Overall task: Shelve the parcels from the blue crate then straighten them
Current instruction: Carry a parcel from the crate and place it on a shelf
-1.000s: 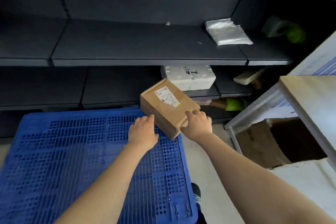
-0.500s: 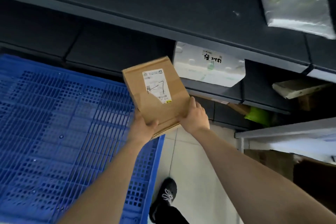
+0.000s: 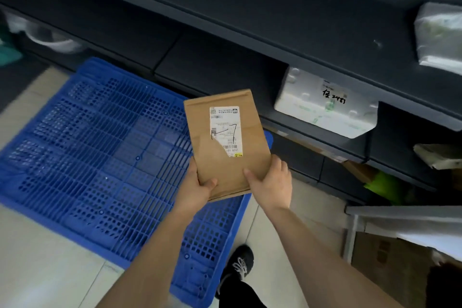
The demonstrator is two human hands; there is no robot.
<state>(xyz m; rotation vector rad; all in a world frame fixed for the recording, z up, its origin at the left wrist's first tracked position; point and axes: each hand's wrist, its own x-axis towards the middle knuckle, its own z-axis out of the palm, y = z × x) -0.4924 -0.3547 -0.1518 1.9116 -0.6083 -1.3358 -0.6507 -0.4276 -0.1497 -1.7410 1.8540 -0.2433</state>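
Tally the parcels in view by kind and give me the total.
Flat brown paper parcel with a white label: 1
White foam box with black handwriting: 1
Pale soft-wrapped parcels: 2
Total: 4

One cardboard parcel (image 3: 221,165), one crate (image 3: 100,157), one foam box (image 3: 312,110).

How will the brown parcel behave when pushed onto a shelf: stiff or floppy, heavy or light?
Probably stiff: the brown parcel looks flat though the left hand and right hand hold only its near end. Likely light, being held so.
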